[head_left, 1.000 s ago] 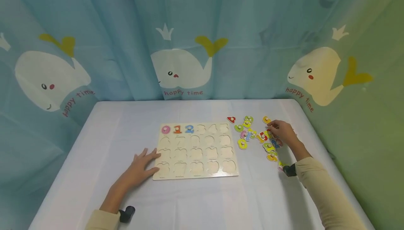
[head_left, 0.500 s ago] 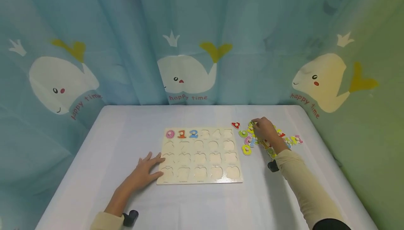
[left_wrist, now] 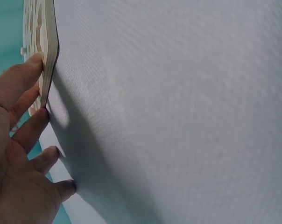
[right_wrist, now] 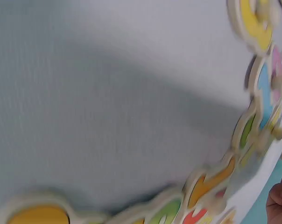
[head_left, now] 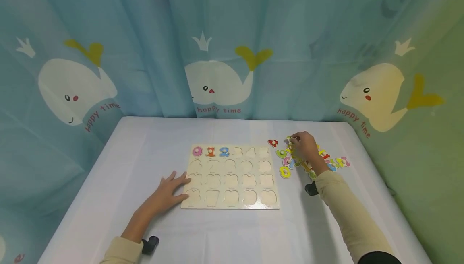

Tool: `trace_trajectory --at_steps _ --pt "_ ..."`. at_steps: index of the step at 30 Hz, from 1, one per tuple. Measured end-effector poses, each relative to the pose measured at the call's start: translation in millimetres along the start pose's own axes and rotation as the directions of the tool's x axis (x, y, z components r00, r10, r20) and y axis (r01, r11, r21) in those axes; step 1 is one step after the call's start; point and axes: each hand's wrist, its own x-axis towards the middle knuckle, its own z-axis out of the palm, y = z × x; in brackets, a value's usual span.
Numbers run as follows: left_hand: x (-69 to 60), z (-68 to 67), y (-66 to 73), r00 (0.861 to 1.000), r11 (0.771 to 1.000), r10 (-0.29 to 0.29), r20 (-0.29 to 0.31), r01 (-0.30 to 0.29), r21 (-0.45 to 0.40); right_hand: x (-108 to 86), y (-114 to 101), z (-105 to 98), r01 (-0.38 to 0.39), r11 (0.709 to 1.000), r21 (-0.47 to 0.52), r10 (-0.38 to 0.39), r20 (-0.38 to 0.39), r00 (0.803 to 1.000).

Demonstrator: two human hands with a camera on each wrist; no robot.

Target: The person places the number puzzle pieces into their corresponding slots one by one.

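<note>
The pale wooden number puzzle board [head_left: 232,207] lies flat mid-table, with a pink 0 [head_left: 197,151], an orange 1 [head_left: 210,152] and a blue 2 [head_left: 224,151] in its top row; the other recesses hold no pieces. My left hand [head_left: 167,191] rests at the board's left edge with fingers spread, and in the left wrist view the thumb [left_wrist: 22,77] touches that edge. Over the heap of loose pieces, my right hand [head_left: 305,148] pinches a green number puzzle piece [head_left: 288,137], mostly hidden by the fingers. In the right wrist view only curled fingers [right_wrist: 278,198] show.
Several knobbed number pieces lie right of the board, including a red 4 [head_left: 273,143], a yellow 0 [head_left: 284,172] and a pink piece [head_left: 345,161]. A white cloth covers the table [head_left: 232,236]. A whale-print curtain [head_left: 163,54] hangs behind it.
My right hand has moved left across the heap to the green piece and now pinches it. Some pieces at the heap's right were uncovered. My left hand stays at the board.
</note>
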Motion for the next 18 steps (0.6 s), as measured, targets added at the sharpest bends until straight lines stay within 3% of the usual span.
trace_trajectory --at_steps 11,18 --pt "-1.5 -1.5 1.6 1.000 1.000 0.006 -0.008 -0.006 -0.006 -6.7 -40.3 31.0 0.118 0.993 0.002 -0.118 0.030 0.993" --pt "-1.9 -0.7 2.1 1.000 1.000 -0.015 0.000 0.015 0.004 -13.5 -68.0 57.0 0.237 0.965 0.111 -0.243 0.050 0.969"
